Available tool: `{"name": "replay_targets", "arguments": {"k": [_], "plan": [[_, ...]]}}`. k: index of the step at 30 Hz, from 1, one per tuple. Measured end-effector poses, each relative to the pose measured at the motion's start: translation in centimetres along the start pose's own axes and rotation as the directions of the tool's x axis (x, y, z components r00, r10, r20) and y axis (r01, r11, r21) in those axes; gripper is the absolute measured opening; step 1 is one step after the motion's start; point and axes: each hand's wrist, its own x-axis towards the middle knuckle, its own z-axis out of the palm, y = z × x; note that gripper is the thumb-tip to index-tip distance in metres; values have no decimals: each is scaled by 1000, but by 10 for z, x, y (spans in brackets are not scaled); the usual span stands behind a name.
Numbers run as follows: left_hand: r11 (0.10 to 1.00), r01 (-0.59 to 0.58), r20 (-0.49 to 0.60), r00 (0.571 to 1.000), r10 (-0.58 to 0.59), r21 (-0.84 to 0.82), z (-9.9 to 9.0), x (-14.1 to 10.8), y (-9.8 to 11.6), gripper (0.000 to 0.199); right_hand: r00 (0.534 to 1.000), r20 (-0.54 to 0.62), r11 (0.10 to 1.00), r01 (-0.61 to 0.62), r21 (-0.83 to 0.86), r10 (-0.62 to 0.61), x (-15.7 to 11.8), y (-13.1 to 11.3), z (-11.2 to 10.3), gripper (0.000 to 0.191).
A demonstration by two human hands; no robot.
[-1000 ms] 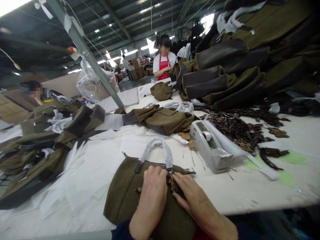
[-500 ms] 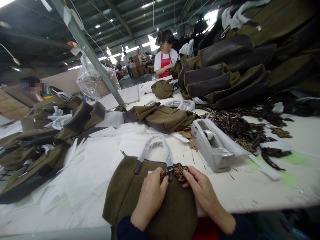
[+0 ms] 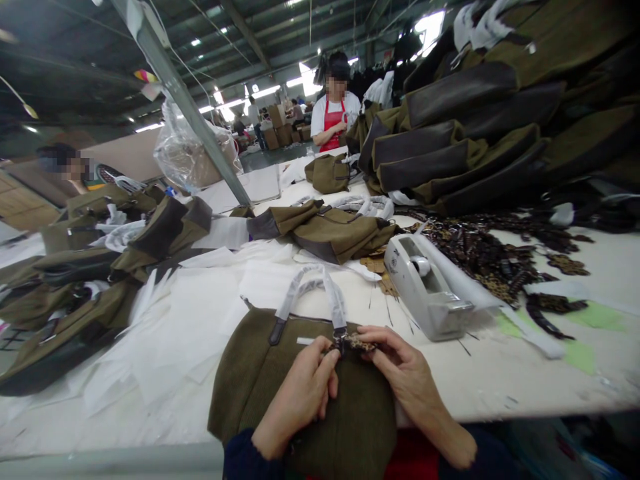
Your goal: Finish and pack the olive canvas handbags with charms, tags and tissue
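Note:
An olive handbag (image 3: 255, 373) lies in front of me, its two handles (image 3: 327, 293) wrapped in white paper. At the base of the right handle hangs a leopard-print charm (image 3: 361, 343) with a dark strap. My left hand (image 3: 305, 387) pinches the strap end of the charm beside the handle tab. My right hand (image 3: 405, 373) is closed on the charm's other end, thumb below and fingers above. The charm is turned nearly edge-on, and its clasp is mostly hidden by my fingers. A small white strip (image 3: 305, 341) shows on the bag above my left hand.
A grey tape dispenser (image 3: 425, 293) stands right of the bag, near a heap of leopard-print charms (image 3: 490, 257). Olive bags pile up at right (image 3: 450, 153) and left (image 3: 85, 320). White paper sheets (image 3: 185, 327) spread at left. A person in a red apron (image 3: 334, 123) stands across the table.
The charm has turned from flat, flower face showing, to nearly edge-on. My left fingers have curled more, and my right fingers have shifted over the charm's top.

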Motion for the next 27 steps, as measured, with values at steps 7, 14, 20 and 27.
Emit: {"name": "replay_targets", "arguments": {"k": [7, 14, 20, 27], "plan": [[989, 29, 71, 997, -19, -145, -5, 2, -1, 22, 988, 60, 988, 142, -55, -139, -1, 8, -1, 11], [993, 43, 73, 997, -35, -114, -5, 5, 3, 17, 958, 137, 937, 277, -214, -252, -7, -4, 8, 26], [990, 50, 63, 997, -42, -128, -4, 5, 2, 19, 907, 150, 855, 421, -304, -394, -17, -7, 14, 34], [979, 27, 126, 992, -1, -203, -7, 9, -5, 21, 947, -13, 928, 311, -206, -320, -22, 1, 15, 23]]}}
